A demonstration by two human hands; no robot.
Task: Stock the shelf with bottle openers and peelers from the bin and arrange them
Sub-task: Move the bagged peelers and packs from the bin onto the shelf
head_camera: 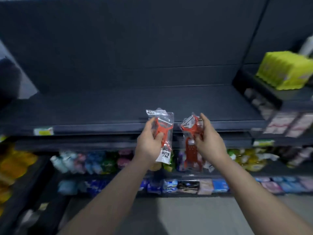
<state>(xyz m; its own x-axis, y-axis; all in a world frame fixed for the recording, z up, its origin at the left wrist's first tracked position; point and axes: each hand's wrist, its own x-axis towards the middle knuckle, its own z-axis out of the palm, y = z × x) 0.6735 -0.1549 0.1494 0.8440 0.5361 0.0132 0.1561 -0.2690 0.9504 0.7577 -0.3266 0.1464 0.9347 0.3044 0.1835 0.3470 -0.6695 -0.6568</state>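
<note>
White labels with black characters, too blurred to read, sit on both clear bags. The left hand (pixel 149 143) has its grip curled round a bagged orange peeler (pixel 163 131). Just to the right, the right hand (pixel 210 139) pinches a second bagged orange utensil (pixel 190 150) between thumb and fingers. Both are held up near the front edge of the dark shelf (pixel 118 112). A yellow-green pack (pixel 284 70) stands at far right. A shelf-edge tag (pixel 43 131) shows at left, and colourful packets (pixel 94 160) fill the lower shelves.
</note>
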